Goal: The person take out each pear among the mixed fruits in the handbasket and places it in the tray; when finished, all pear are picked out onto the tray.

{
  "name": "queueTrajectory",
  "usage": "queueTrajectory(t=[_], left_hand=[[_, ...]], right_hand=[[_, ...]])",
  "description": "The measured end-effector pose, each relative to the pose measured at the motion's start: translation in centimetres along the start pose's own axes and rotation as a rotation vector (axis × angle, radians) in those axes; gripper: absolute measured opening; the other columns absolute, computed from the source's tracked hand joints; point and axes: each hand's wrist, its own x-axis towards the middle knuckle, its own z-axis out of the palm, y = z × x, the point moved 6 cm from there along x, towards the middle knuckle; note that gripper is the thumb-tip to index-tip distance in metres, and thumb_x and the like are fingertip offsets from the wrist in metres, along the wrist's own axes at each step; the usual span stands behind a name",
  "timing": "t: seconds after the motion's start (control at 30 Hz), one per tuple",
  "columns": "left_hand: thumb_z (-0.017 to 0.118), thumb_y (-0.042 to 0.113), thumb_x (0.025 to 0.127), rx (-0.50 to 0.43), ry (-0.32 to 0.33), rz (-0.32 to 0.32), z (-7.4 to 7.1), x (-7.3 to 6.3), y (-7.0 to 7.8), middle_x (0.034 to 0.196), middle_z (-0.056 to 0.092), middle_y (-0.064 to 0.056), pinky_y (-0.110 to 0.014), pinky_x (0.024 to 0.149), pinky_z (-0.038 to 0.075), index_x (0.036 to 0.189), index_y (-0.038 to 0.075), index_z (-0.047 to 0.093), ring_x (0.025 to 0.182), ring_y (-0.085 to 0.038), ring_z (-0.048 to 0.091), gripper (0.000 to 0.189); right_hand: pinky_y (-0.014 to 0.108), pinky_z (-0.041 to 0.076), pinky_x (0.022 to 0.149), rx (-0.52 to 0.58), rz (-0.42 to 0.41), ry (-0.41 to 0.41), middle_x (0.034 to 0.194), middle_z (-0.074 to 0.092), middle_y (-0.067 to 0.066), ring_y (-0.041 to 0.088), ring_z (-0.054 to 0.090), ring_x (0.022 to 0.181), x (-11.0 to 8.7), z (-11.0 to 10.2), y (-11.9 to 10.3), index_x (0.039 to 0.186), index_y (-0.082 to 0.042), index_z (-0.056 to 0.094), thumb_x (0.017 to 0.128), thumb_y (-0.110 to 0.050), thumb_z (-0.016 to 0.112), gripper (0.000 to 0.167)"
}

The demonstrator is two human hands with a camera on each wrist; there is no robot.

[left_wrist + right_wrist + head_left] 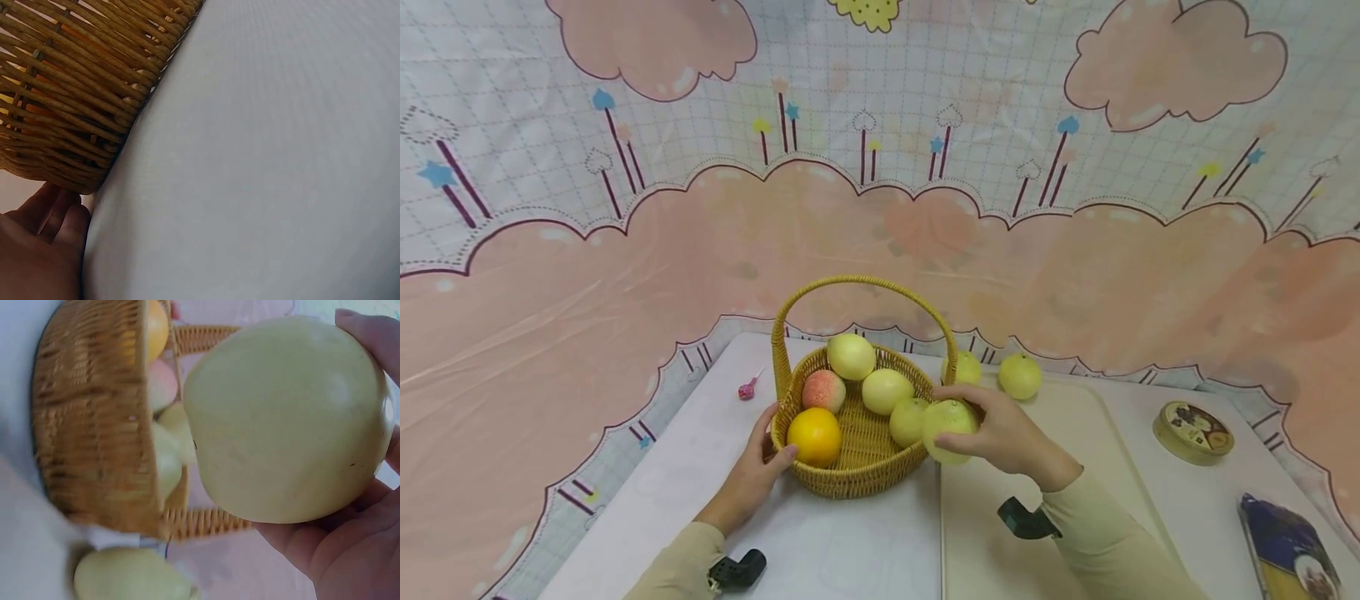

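Observation:
A wicker basket (850, 483) with a tall hoop handle stands on the table. My left hand (752, 475) holds its left side, thumb over the rim; in the left wrist view the fingers (72, 231) touch the basket's lower wall. My right hand (1011, 433) grips a pale green round fruit (287, 419) just outside the basket's right rim. Inside lie an orange (815, 437), a peach (823, 392) and several pale green fruits, one a pale yellow-green fruit (851, 357) at the back.
Behind my right hand are two more pale green fruits, one a round fruit (1019, 377) on a cream tray (1000, 508). A pink lollipop (747, 389) lies left. A round tin (1192, 433) and a blue-and-yellow packet (1288, 550) are at right.

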Motion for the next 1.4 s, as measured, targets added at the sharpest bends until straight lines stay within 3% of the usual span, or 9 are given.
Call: queueTrajectory(t=[0.27, 0.43, 0.73, 1.0, 1.27, 1.4], left_hand=[[0.058, 0.035, 0.102, 0.001, 0.002, -0.004, -0.1, 0.0, 0.1, 0.154, 0.032, -0.030, -0.057, 0.110, 0.034, 0.161, 0.021, 0.007, 0.134, -0.043, 0.041, 0.079], [0.058, 0.035, 0.102, -0.005, -0.004, -0.011, -0.1, -0.1, 0.2, 0.155, 0.030, -0.030, -0.057, 0.111, 0.034, 0.161, 0.021, 0.006, 0.135, -0.043, 0.040, 0.080], [0.058, 0.037, 0.101, 0.007, -0.005, -0.010, -0.1, -0.1, 0.1, 0.155, 0.028, -0.031, -0.058, 0.111, 0.032, 0.161, 0.021, 0.005, 0.136, -0.045, 0.038, 0.081], [0.058, 0.036, 0.102, -0.004, -0.008, -0.003, -0.1, 0.2, -0.1, 0.156, 0.028, -0.030, -0.058, 0.112, 0.032, 0.161, 0.022, 0.006, 0.137, -0.045, 0.038, 0.080], [0.057, 0.035, 0.102, -0.011, -0.010, 0.000, 0.0, 0.2, -0.1, 0.156, 0.027, -0.031, -0.059, 0.112, 0.030, 0.161, 0.022, 0.005, 0.137, -0.045, 0.036, 0.080], [0.057, 0.036, 0.102, -0.010, -0.012, 0.008, 0.0, 0.1, 0.0, 0.156, 0.026, -0.031, -0.060, 0.113, 0.029, 0.161, 0.021, 0.005, 0.138, -0.046, 0.035, 0.080]], right_hand=[[0.028, 0.055, 0.072, 0.002, 0.045, 0.045, 0.126, 0.061, 0.022, 0.017, 0.062, 0.085, -2.6, -2.4, 2.5, 0.126, 0.003, 0.063, 0.083, -0.014, 0.082, 0.049], [0.026, 0.054, 0.072, -0.055, 0.063, 0.092, 0.123, 0.064, 0.020, 0.012, 0.061, 0.085, -3.6, -3.5, 3.8, 0.124, 0.000, 0.066, 0.083, -0.013, 0.083, 0.047], [0.029, 0.053, 0.081, -0.138, 0.169, 0.155, 0.125, 0.063, 0.018, 0.024, 0.059, 0.102, -4.5, -5.5, 6.8, 0.126, -0.003, 0.066, 0.086, -0.023, 0.081, 0.047], [0.035, 0.051, 0.086, -0.196, 0.232, 0.216, 0.126, 0.063, 0.018, 0.028, 0.057, 0.107, -4.8, -6.7, 9.5, 0.125, -0.003, 0.066, 0.087, -0.026, 0.079, 0.047], [0.055, 0.041, 0.103, -0.168, 0.268, 0.263, 0.134, 0.057, 0.026, 0.041, 0.049, 0.127, -4.7, -7.4, 11.9, 0.132, 0.002, 0.059, 0.091, -0.026, 0.075, 0.052], [0.049, 0.046, 0.097, -0.153, 0.296, 0.284, 0.136, 0.055, 0.028, 0.039, 0.052, 0.122, -4.7, -7.5, 12.7, 0.133, 0.002, 0.058, 0.091, -0.028, 0.075, 0.055]])
